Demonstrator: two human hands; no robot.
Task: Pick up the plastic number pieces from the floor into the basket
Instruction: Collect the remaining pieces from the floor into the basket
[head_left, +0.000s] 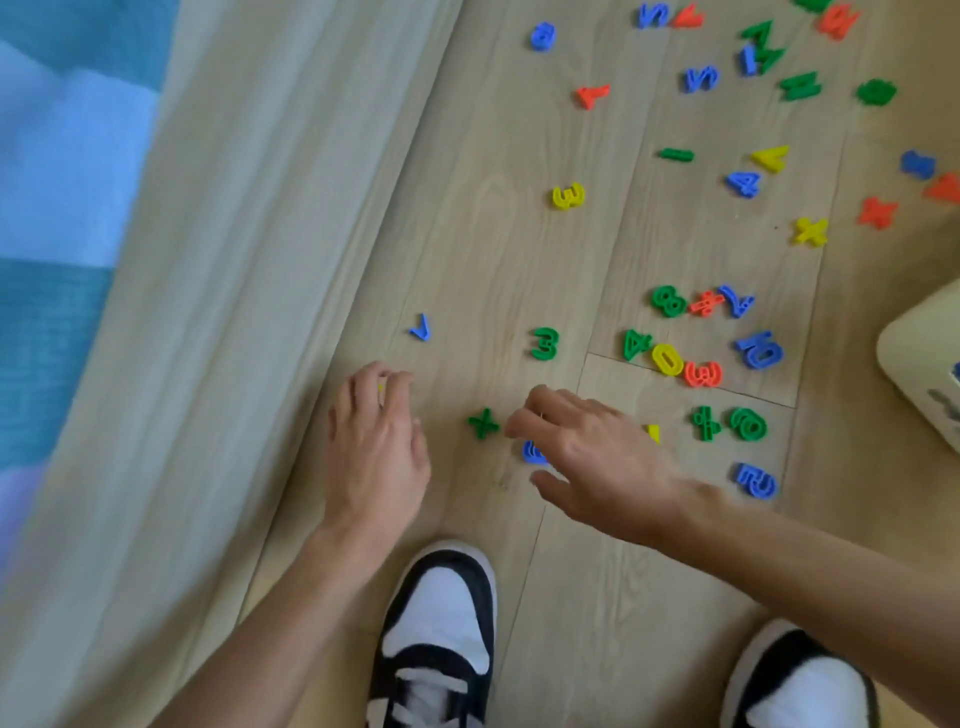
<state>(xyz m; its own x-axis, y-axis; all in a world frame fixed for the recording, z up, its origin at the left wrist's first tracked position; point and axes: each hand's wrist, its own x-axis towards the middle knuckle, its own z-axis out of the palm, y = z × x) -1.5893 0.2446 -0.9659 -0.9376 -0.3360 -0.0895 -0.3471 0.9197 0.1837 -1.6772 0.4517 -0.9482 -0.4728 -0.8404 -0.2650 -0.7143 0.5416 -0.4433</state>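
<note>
left hand (376, 441) just left of the green plus piece (483, 423), fingers curled round a small yellow piece (381, 387), with only a thin strip of it seen between them. right hand (592, 457) just right of the same plus, fingers loosely stretched toward it and gripping nothing, fingertips (514, 426) very near its right arm; touching or apart, not possible to tell. partly hidden under this hand, just to the lower right of the plus, a blue piece (532, 453) lying on the wooden floor (649, 597). above and right of the plus, a green 3 (544, 343); above and left of it, a blue 7 (422, 327). farther right of the plus, a close group with a green 4 (636, 344), a yellow 0 (667, 359) and a red 3 (702, 374), and many more pieces scattered well above. far right of the plus, at the edge of view, a corner of the cream basket (914, 364). below the plus, a black and white shoe (439, 639); well left of it, a pale cloth (234, 260).
</note>
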